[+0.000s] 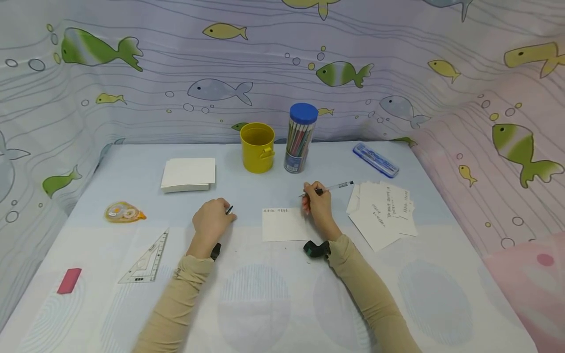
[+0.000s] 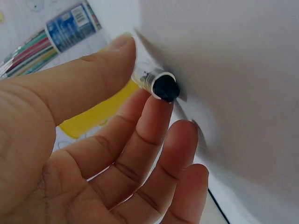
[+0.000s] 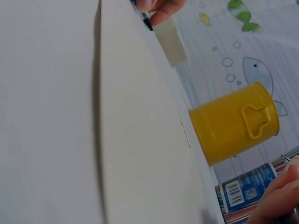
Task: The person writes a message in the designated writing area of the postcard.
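My left hand (image 1: 212,219) is on the left of the table, pinching a small pen cap (image 2: 163,86) with a black end between thumb and fingers. In my right hand (image 1: 319,203) a clear-barrelled pen (image 1: 340,186) is gripped, its bare tip pointing left. That hand is at the right edge of a white card (image 1: 282,228), which bears a short line of handwriting along its top. In the right wrist view the card (image 3: 140,130) lies close to the camera, and part of the right hand (image 3: 280,196) shows at the lower right.
Behind stand a yellow bucket (image 1: 257,152) and a blue-lidded pencil tub (image 1: 300,142). Blank cards (image 1: 189,171) are stacked left; written cards (image 1: 379,215) spread right, below a blue case (image 1: 375,159). Correction tape (image 1: 123,212), a set square (image 1: 147,262) and a red block (image 1: 69,281) lie left.
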